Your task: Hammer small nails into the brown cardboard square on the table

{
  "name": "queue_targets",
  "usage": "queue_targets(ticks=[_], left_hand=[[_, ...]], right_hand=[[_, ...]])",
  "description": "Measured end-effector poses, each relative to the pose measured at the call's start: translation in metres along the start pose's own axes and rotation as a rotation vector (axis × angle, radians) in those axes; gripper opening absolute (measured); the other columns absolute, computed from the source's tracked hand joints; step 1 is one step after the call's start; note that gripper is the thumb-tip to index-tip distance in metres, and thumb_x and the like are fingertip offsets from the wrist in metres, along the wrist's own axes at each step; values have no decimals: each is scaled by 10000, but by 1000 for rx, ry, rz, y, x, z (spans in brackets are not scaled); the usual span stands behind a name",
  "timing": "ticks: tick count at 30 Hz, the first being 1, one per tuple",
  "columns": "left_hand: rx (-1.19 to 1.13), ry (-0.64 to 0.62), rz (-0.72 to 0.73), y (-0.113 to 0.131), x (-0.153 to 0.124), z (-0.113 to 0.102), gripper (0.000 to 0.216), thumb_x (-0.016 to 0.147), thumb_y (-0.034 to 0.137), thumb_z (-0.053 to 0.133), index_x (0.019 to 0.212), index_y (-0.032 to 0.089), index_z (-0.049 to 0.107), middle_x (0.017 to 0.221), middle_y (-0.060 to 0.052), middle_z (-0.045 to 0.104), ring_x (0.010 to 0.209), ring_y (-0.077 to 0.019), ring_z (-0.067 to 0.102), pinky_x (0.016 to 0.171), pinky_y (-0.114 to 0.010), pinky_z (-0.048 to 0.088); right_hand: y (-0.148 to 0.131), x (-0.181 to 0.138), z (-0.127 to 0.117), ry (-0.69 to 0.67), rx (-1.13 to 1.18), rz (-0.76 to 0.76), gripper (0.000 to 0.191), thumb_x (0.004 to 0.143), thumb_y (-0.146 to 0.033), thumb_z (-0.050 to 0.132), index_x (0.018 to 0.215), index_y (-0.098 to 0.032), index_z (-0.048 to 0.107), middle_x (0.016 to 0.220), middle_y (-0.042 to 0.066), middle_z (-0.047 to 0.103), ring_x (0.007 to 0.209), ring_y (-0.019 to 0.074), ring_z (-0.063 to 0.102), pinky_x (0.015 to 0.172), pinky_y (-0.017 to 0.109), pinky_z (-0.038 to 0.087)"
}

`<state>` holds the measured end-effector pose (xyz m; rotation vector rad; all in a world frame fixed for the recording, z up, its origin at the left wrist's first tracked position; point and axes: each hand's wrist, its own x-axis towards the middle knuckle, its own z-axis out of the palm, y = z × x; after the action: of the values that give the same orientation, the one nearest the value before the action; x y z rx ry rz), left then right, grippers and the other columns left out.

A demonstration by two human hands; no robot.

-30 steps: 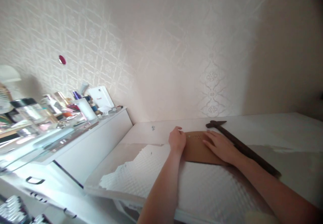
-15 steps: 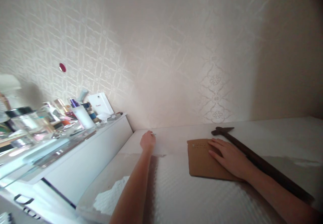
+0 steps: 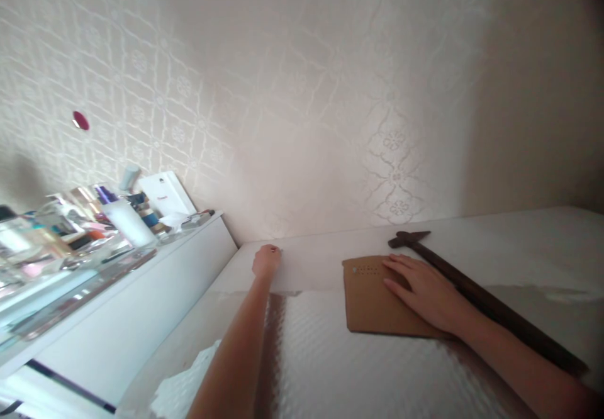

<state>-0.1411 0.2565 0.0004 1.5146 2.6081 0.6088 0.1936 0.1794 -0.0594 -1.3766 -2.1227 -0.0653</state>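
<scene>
My right hand (image 3: 425,288) lies flat, fingers stretched out, on the right half of a brown sheet (image 3: 368,299) with a row of small holes near its far edge. A dark hammer (image 3: 408,238) lies just beyond that hand, its long handle running back toward the lower right. My left hand (image 3: 267,260) is stretched out to the far left part of the white tabletop (image 3: 321,262), close to the wall. Its fingers are curled under, and what they hold, if anything, is hidden.
A shiny, dimpled white sheet (image 3: 340,362) covers the near part of the table. To the left stands a white dresser (image 3: 155,280) crowded with bottles and jars, among them a white bottle (image 3: 126,221). A patterned wall rises right behind the table.
My left hand left the brown sheet's left edge and reached left to where a small item lay by the wall, fingers curling. The right hand stayed flat on the sheet. The view swung right.
</scene>
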Motion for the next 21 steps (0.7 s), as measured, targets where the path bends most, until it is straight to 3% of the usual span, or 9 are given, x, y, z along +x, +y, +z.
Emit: queue_targets(ticks=[9, 16, 21], left_hand=[[28, -76, 28, -12, 12, -5, 219, 724, 288, 571, 907, 248, 686, 1020, -60, 670, 977, -234, 602, 785, -290, 461], [40, -45, 18, -13, 11, -6, 292, 752, 259, 546, 1029, 256, 639, 1074, -48, 651, 1010, -215, 587, 784, -274, 456], [47, -64, 71, -7, 9, -5, 233, 743, 320, 578, 956, 276, 662, 1027, -13, 669, 983, -204, 595, 791, -268, 454]], right_hand=[[1, 0, 2, 0, 4, 2, 461, 852, -436, 381, 1162, -155, 575, 1235, 111, 540, 1155, 260, 465, 989, 445, 358], [0, 0, 1, 3, 6, 7, 458, 851, -433, 378, 1152, -154, 582, 1229, 113, 544, 1147, 263, 472, 986, 449, 361], [1, 0, 2, 21, 17, 1, 447, 849, -435, 384, 1149, -171, 586, 1218, 104, 554, 1138, 260, 479, 979, 447, 372]])
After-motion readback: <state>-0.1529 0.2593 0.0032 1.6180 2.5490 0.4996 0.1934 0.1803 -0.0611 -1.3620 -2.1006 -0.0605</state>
